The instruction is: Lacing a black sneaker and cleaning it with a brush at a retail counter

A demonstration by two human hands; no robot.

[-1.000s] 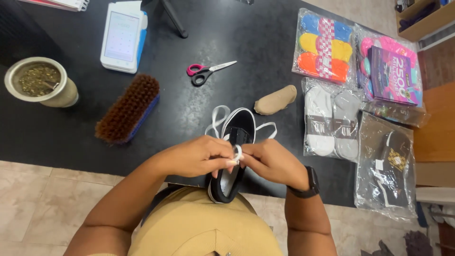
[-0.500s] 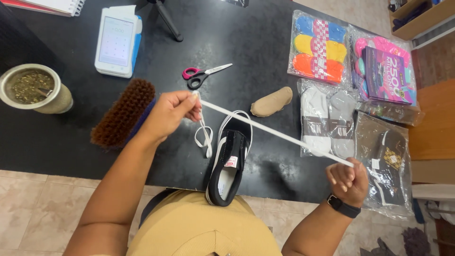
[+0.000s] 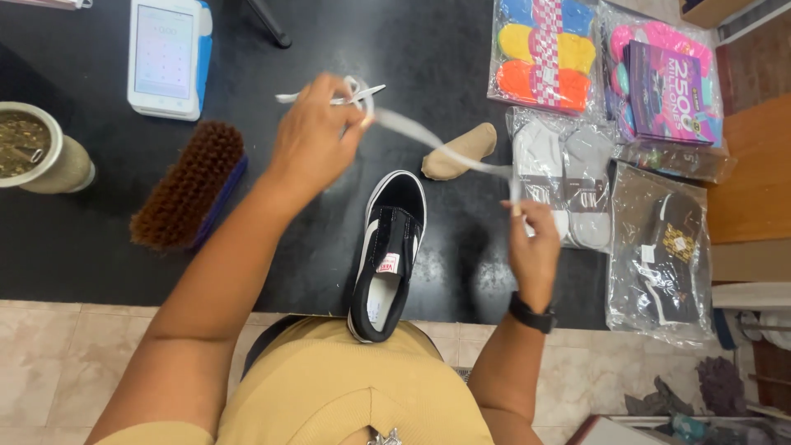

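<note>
White flat shoelace (image 3: 445,148) stretches in the air above the black tabletop (image 3: 99,264), running from the left hand (image 3: 317,136) down and across to the right hand (image 3: 534,247). The left hand is closed around one end, with a loop of lace bunched at its fingertips and blurred by motion; the right hand pinches the other end between thumb and fingers, held upright just in front of the clear packs of white and grey socks (image 3: 564,177). Below the lace, a black canvas shoe with a white sole (image 3: 389,251) lies on the table with its heel hanging over the near edge, apart from both hands.

By the look of it, the lace is light, limp and a little slippery, so it sags unless drawn taut; the stiffer tips seem the surest places to grip.

Left of the shoe lies a brown bristle brush with a blue back (image 3: 188,185), and beyond it a metal cup filled with green herb (image 3: 33,148) and a white card terminal (image 3: 167,56). A beige shoe insert (image 3: 460,151) sits just past the lace, partly crossed by it. Bags of bright foam pieces (image 3: 544,53) lie along the far right.
</note>
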